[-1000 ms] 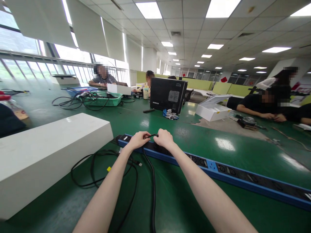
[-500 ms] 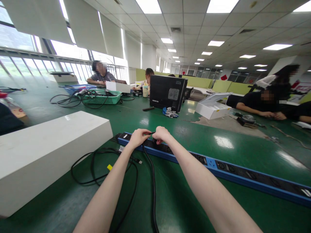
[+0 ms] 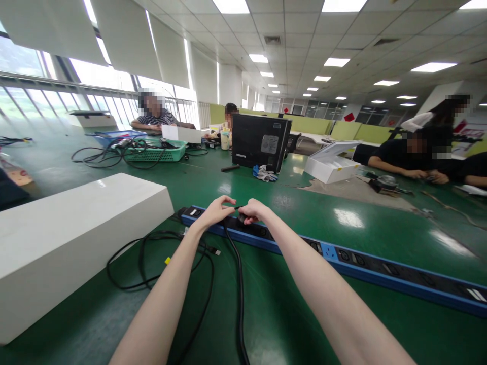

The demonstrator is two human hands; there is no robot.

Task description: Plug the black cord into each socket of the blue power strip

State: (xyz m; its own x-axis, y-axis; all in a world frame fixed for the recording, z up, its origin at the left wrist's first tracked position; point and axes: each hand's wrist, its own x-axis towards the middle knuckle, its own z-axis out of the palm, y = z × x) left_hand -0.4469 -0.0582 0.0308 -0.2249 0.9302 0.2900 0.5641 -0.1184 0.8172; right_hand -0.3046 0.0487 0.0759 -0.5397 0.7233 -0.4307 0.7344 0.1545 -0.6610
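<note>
Both forearms reach forward over the green table [image 3: 266, 314]. A black cable [image 3: 239, 284] runs up between the arms from the near edge to the hands. To its left lies a loose tangle of thinner black cables [image 3: 152, 263], one bearing a small yellow tag. A long white box [image 3: 76, 233], closed, lies at near left; its contents cannot be seen.

The left hand [image 3: 213, 213] and the right hand [image 3: 254, 211] meet above the near end of a long power strip [image 3: 342, 256]. Left hand: fingers closed in a pinch on the cable just behind its plug. Right hand: fingers curled shut around the black plug [image 3: 241, 218] at the cable's end. The plug sits just over the strip; whether it is seated in a socket cannot be told.

The strip is blue-edged with a black face carrying a row of black sockets and one blue socket part-way along. It runs from table centre away to the far right.

Further back: a black computer case [image 3: 261, 142] standing upright; a white flat box [image 3: 331, 165] with its lid raised, contents not visible. At far left, a green basket [image 3: 155, 152] holds cables that spill onto the table, with a blue tray [image 3: 114, 136] behind it. Other people sit at the far edges.
</note>
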